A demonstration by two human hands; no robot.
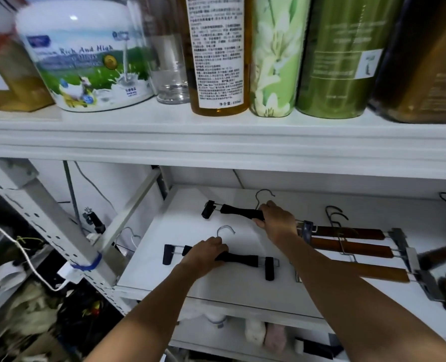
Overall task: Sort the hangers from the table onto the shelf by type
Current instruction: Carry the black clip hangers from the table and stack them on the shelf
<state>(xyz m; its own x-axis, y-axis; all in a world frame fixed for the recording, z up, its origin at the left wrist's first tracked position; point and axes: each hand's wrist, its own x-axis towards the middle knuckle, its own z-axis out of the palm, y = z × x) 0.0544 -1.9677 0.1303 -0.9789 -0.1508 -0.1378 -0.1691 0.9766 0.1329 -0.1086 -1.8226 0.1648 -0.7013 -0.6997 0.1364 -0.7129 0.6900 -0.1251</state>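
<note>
Two black clip hangers lie on the white shelf [237,286]. My left hand [207,253] grips the nearer black hanger [245,258] at its middle, below the metal hook. Further back, my right hand [276,220] grips the second black hanger [236,211] at its bar, and its hook rises behind my fingers. To the right, several brown wooden clip hangers [352,246] lie stacked side by side on the same shelf, with metal clips at their right ends.
The upper shelf [216,134] carries a milk-powder tin [86,56], a clear jar, an amber bottle [219,53] and green canisters. A perforated metal shelf post [60,231] and cables stand at the left. Cluttered items lie below left.
</note>
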